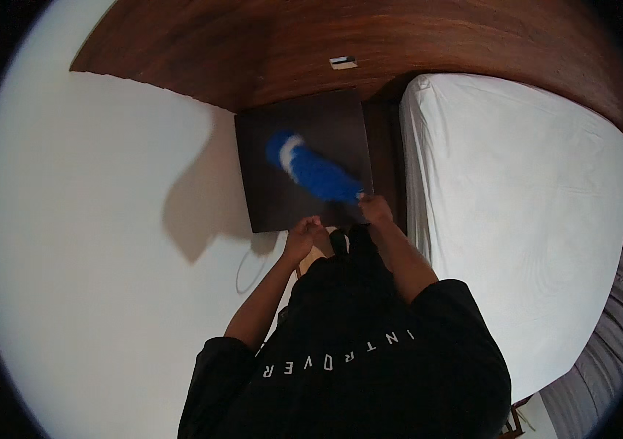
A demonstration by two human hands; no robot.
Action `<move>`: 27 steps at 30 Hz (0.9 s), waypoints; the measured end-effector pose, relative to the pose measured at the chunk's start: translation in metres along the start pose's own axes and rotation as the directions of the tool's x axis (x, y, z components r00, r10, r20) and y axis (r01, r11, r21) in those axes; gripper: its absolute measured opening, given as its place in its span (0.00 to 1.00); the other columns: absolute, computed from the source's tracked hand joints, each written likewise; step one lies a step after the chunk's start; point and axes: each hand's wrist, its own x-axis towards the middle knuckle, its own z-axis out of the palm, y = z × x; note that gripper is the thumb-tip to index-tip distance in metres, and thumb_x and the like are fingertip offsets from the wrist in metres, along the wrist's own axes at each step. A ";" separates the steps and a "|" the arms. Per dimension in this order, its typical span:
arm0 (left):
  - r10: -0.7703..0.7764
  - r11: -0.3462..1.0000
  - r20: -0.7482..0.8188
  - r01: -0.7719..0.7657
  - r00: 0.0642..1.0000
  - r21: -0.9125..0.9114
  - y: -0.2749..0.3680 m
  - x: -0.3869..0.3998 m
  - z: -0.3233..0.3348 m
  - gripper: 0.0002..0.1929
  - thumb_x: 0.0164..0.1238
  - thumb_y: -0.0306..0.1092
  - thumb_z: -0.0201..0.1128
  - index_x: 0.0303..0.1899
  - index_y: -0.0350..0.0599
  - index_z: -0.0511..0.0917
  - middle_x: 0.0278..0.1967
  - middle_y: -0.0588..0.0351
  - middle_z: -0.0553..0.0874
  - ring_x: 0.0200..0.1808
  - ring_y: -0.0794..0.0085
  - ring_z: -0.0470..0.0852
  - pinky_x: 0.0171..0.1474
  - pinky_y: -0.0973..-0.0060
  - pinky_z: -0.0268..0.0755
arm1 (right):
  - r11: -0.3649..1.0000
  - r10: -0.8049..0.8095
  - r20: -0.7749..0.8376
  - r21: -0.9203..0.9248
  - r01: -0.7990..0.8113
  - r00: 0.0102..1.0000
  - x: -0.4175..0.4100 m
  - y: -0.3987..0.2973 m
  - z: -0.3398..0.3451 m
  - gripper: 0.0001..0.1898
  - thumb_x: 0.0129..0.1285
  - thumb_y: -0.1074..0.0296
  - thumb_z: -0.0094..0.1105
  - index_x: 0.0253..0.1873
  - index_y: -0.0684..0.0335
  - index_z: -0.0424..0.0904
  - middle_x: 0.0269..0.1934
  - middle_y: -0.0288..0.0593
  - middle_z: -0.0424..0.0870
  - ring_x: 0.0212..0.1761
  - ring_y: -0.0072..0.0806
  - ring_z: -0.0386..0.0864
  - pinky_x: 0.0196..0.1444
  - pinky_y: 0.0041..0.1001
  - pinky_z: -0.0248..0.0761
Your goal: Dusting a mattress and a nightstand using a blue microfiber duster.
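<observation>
My right hand (376, 209) grips the handle end of a fluffy blue duster (325, 174) with a white band near its far end. The duster lies slantwise over a dark square tabletop (311, 206), its head pointing up and left; it looks slightly blurred. Whether it touches the surface I cannot tell. At the near edge of the tabletop is my left hand (301, 237), its fingers partly curled with nothing seen in them. Most of the handle is hidden by my right hand.
A mattress with a white fitted sheet (520, 203) stands to the right, across a narrow dark gap. Behind the table rises a brown wood-look panel (289, 60) with a small wall fitting (343, 62). A white wall (97, 192) borders the left side, with a thin cable loop (238, 277) low by the table.
</observation>
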 end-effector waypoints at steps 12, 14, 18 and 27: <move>0.011 1.000 0.209 -0.008 0.978 -0.015 0.033 0.013 0.039 0.17 0.64 0.43 0.51 0.50 0.43 0.69 0.41 0.58 0.77 0.39 0.76 0.76 0.44 0.78 0.67 | 0.941 0.279 0.102 0.167 -0.293 0.955 -0.102 0.053 -0.014 0.19 0.62 0.52 0.41 0.40 0.61 0.77 0.39 0.54 0.78 0.41 0.46 0.76 0.44 0.37 0.67; -0.049 0.997 0.236 0.035 0.970 0.062 0.044 0.008 0.041 0.19 0.64 0.46 0.51 0.51 0.45 0.68 0.42 0.58 0.76 0.41 0.75 0.76 0.45 0.77 0.66 | 0.901 0.273 0.113 0.319 -0.295 0.956 -0.120 0.078 -0.008 0.20 0.62 0.51 0.41 0.40 0.61 0.77 0.40 0.53 0.78 0.40 0.45 0.76 0.43 0.37 0.67; -0.015 0.990 0.288 -0.026 0.958 0.140 0.044 0.004 0.051 0.17 0.63 0.41 0.52 0.48 0.43 0.70 0.39 0.58 0.78 0.36 0.79 0.77 0.35 0.82 0.68 | 0.979 0.179 -0.075 0.114 -0.170 0.981 -0.164 0.107 -0.007 0.21 0.61 0.51 0.45 0.34 0.65 0.79 0.24 0.49 0.78 0.30 0.34 0.77 0.36 0.34 0.67; -0.054 0.914 0.563 -0.186 0.824 0.360 0.054 0.020 0.067 0.21 0.63 0.49 0.51 0.52 0.48 0.68 0.42 0.60 0.78 0.41 0.77 0.76 0.41 0.78 0.65 | 0.980 -0.063 -0.556 0.123 0.157 0.829 -0.193 0.086 0.044 0.17 0.59 0.58 0.47 0.29 0.66 0.78 0.29 0.53 0.79 0.30 0.45 0.76 0.35 0.35 0.68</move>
